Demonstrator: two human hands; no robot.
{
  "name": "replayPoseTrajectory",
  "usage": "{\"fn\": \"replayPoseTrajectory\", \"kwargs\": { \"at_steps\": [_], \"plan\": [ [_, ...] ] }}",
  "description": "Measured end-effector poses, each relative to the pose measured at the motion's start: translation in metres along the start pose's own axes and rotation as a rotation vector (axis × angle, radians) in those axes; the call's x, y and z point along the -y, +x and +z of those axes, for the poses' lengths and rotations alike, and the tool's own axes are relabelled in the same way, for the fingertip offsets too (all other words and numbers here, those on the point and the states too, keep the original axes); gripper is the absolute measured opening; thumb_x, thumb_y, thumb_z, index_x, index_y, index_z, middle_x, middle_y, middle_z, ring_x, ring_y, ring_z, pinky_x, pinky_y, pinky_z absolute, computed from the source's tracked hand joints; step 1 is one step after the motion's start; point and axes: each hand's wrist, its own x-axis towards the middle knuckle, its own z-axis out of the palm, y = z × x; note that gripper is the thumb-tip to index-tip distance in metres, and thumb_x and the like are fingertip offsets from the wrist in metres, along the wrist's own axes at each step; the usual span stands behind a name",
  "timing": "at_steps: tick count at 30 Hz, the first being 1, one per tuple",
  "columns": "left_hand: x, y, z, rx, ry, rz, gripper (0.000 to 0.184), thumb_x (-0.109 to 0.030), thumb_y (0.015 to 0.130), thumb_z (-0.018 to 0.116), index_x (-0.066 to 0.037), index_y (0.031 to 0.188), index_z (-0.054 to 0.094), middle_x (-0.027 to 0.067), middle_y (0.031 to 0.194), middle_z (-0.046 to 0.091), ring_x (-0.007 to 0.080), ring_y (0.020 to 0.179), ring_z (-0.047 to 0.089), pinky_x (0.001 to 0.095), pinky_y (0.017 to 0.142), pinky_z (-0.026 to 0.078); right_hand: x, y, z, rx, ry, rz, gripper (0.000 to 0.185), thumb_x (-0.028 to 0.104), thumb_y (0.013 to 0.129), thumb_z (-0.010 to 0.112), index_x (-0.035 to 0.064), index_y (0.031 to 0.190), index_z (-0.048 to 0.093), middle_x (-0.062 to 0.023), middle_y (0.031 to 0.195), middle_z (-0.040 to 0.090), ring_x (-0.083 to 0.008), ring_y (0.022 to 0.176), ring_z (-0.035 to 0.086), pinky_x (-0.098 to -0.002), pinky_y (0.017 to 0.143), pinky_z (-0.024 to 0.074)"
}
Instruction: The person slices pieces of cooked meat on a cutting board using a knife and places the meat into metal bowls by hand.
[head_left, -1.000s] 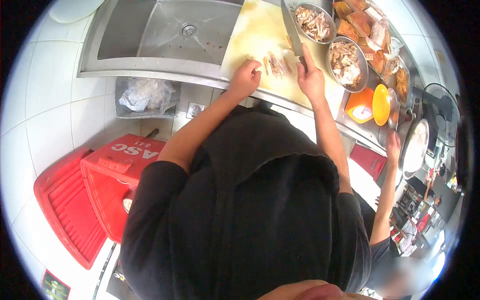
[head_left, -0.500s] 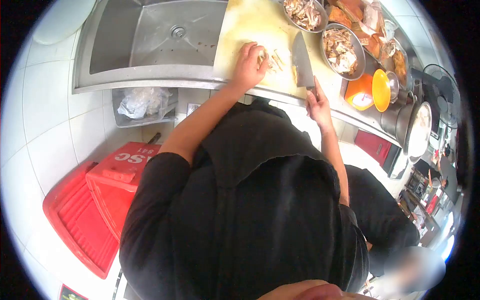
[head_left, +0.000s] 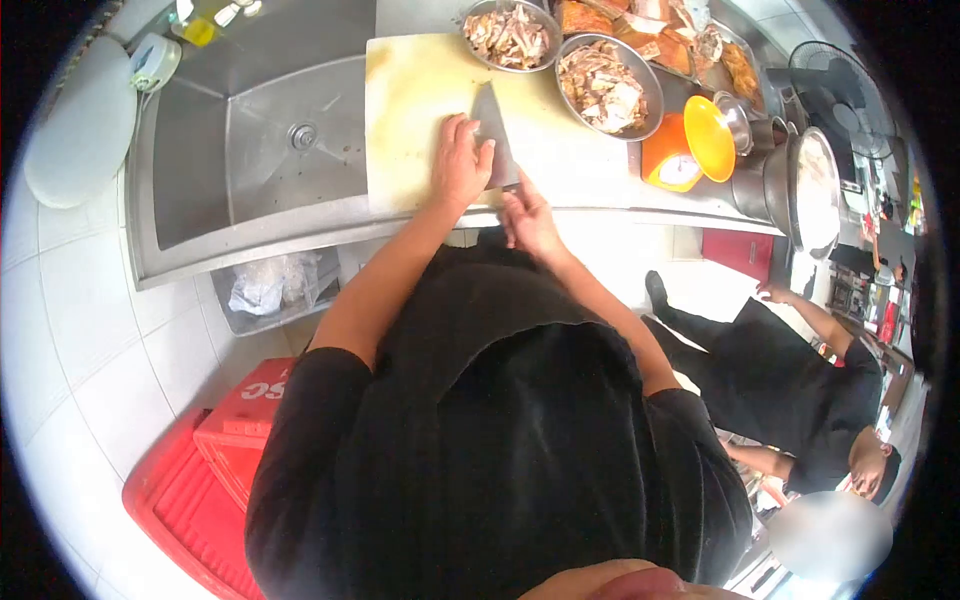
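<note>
From my remote post, I log the person's right hand (head_left: 532,220) curled around the handle end of a broad, tapering steel knife (head_left: 493,140). Blade lies low over a pale yellow, smooth rectangular cutting board (head_left: 405,130), point angled away from the body, metal dull grey. The left hand (head_left: 462,165) rests palm down on the board, left of the blade, fingers close together, thumb out toward the steel; whether anything sits beneath the palm I cannot tell. Beyond the knife I note two round, shiny metal bowls (head_left: 650,97), side by side, both heaped with ragged, chopped meat (head_left: 603,85) in brown and cream strips. Behind them: rough slabs of meat (head_left: 640,40) with orange-brown crust and pale flesh. Right of the nearer bowl, a boxy orange scale (head_left: 664,152) with a white round dial and a glossy yellow-orange oval pan (head_left: 709,137). Left of the board I see a brushed-steel sink basin (head_left: 270,190), spotted with dark flecks, round drain in its floor. Farther right, another person in dark clothing (head_left: 790,370), well apart from the board.
</note>
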Motion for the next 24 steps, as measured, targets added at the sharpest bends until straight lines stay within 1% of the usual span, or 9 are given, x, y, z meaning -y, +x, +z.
{"fn": "replayPoseTrajectory", "kwargs": {
  "at_steps": [3,7,10,12,13,18,20,21,24],
  "plan": [
    [-0.002,0.001,0.001,-0.021,0.015,-0.064,0.039,-0.016,0.090,0.072,-0.001,0.125,0.061,0.0251,0.139,0.054,0.0450,0.131,0.053,0.0515,0.112,0.044,0.001,0.009,0.014,0.077,-0.001,-0.006,0.062,0.012,0.110,0.049,0.0151,0.167,0.027,-0.0001,0.070,0.053,-0.0097,0.046,0.046,-0.0260,0.040,0.0434],
    [0.006,0.007,0.001,-0.130,0.015,0.006,0.028,-0.011,0.091,0.071,-0.001,0.116,0.066,0.0222,0.134,0.059,0.0424,0.127,0.056,0.0489,0.108,0.047,0.016,0.007,0.017,0.132,0.015,-0.040,0.063,0.010,0.109,0.052,0.0139,0.167,0.027,-0.0008,0.067,0.053,-0.0109,0.044,0.047,-0.0275,0.041,0.0447],
    [-0.021,0.025,-0.010,-0.170,-0.046,-0.012,0.024,-0.009,0.091,0.070,-0.001,0.114,0.067,0.0205,0.131,0.061,0.0414,0.124,0.058,0.0473,0.105,0.050,0.023,0.008,0.012,0.133,0.023,-0.095,0.063,0.010,0.109,0.052,0.0132,0.167,0.027,-0.0011,0.064,0.053,-0.0114,0.044,0.048,-0.0279,0.041,0.0442],
    [-0.033,0.054,-0.009,-0.212,-0.060,0.082,0.021,-0.008,0.091,0.070,-0.001,0.111,0.068,0.0204,0.128,0.063,0.0407,0.121,0.061,0.0463,0.103,0.051,0.052,0.007,0.008,0.098,0.020,-0.133,0.063,0.010,0.109,0.053,0.0130,0.167,0.028,-0.0010,0.064,0.052,-0.0114,0.045,0.049,-0.0279,0.041,0.0437],
    [-0.038,0.072,-0.007,-0.233,-0.071,0.131,0.020,-0.008,0.091,0.070,-0.001,0.110,0.068,0.0203,0.126,0.064,0.0403,0.119,0.062,0.0457,0.102,0.052,0.072,0.007,0.008,0.049,-0.010,-0.129,0.063,0.011,0.108,0.054,0.0140,0.167,0.029,-0.0010,0.067,0.053,-0.0110,0.045,0.049,-0.0276,0.041,0.0430],
    [-0.055,0.168,0.016,-0.285,-0.137,0.217,0.013,-0.006,0.091,0.069,-0.001,0.103,0.069,0.0199,0.119,0.067,0.0389,0.114,0.064,0.0455,0.101,0.052,0.132,0.051,-0.011,-0.016,0.009,-0.229,0.067,0.011,0.106,0.056,0.0086,0.166,0.028,-0.0075,0.100,0.068,-0.0110,0.054,0.053,-0.0283,0.042,0.0483],
    [-0.056,0.203,0.028,-0.286,-0.149,0.244,0.012,-0.006,0.091,0.068,-0.002,0.102,0.070,0.0190,0.117,0.068,0.0384,0.112,0.065,0.0451,0.100,0.052,0.142,0.069,-0.018,-0.114,0.038,-0.304,0.063,0.011,0.107,0.056,0.0135,0.165,0.033,-0.0007,0.074,0.055,-0.0099,0.049,0.050,-0.0286,0.039,0.0434],
    [-0.057,0.218,0.035,-0.280,-0.158,0.244,0.012,-0.007,0.092,0.068,-0.003,0.102,0.071,0.0184,0.116,0.069,0.0381,0.110,0.066,0.0447,0.098,0.053,0.153,0.069,-0.025,-0.124,0.053,-0.345,0.064,0.010,0.106,0.056,0.0131,0.165,0.033,0.0002,0.075,0.056,-0.0090,0.051,0.050,-0.0275,0.042,0.0436],
    [-0.051,0.242,0.053,-0.149,-0.085,0.115,0.012,-0.015,0.096,0.066,-0.006,0.100,0.072,0.0170,0.110,0.070,0.0377,0.103,0.067,0.0446,0.092,0.053,0.154,0.071,-0.057,-0.228,-0.118,-0.400,0.063,0.009,0.104,0.057,0.0052,0.162,0.035,-0.0091,0.112,0.072,-0.0104,0.067,0.060,-0.0283,0.052,0.0529]
  ]
}}
